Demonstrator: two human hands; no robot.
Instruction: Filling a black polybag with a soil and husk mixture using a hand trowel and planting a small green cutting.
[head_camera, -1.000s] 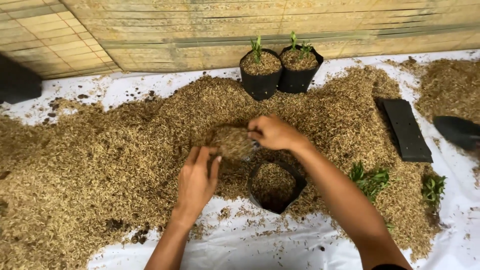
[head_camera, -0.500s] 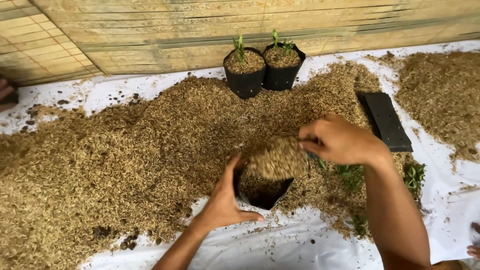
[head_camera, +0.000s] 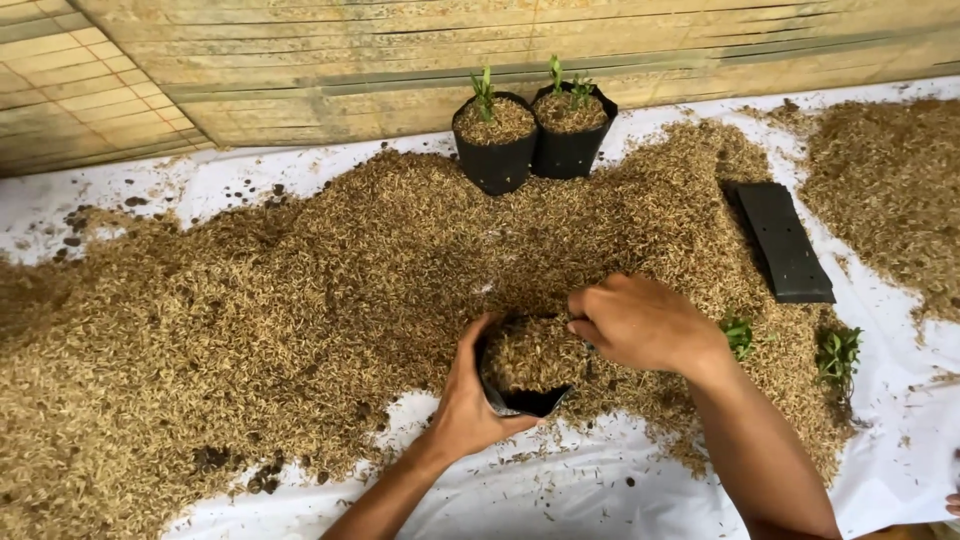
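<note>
My left hand (head_camera: 466, 400) grips the near left side of a small black grow bag (head_camera: 524, 400) that is tilted toward me and filled with brown husk mix (head_camera: 530, 355). My right hand (head_camera: 640, 322) rests on the bag's far right rim, fingers curled over the husk inside. The bag sits at the near edge of a wide heap of the same husk mix (head_camera: 300, 300) spread over a white sheet (head_camera: 560, 490).
Two filled black bags with green seedlings (head_camera: 495, 140) (head_camera: 570, 125) stand at the back. A flat stack of empty black bags (head_camera: 785, 240) lies at right. Loose seedlings (head_camera: 738, 335) (head_camera: 838, 352) lie near my right forearm. A bamboo wall runs behind.
My right hand carried a handful of husk from the heap to the bag and now sits on its rim. The bag, earlier half empty, now shows husk up to the top.
</note>
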